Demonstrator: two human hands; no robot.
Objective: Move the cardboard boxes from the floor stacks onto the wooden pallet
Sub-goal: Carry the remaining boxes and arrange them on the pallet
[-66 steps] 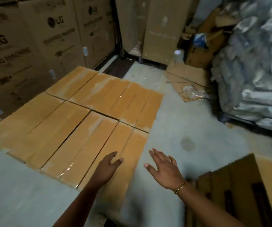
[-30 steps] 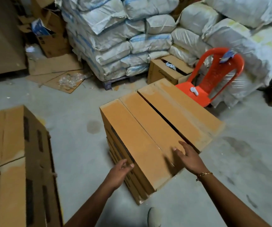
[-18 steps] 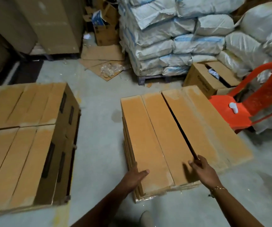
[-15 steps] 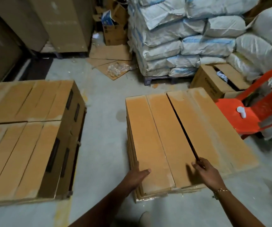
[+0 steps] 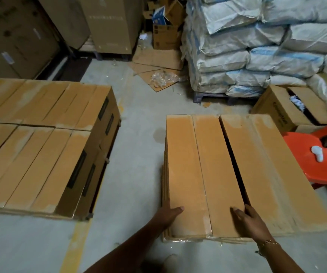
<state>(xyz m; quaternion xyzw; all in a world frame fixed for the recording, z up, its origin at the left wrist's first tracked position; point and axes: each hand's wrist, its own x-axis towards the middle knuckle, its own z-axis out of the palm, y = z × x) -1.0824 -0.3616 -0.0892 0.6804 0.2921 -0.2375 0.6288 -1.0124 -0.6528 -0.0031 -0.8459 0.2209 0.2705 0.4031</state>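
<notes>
Ideally, the top box [image 5: 204, 170] at lower centre, gripped by the left hand [image 5: 168, 213] and right hand [image 5: 247, 217] with thumbs on top and fingers hooked over its sides, is lifted level.

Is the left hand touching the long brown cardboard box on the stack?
Touching. The head view shows the left hand gripping the long brown cardboard box: thumb flat on its top, fingers over its left edge.

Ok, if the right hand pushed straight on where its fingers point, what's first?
Probably the right side of the top box it grips: the right hand angles in from the dark gap. Depth inside that gap is unclear.
</notes>
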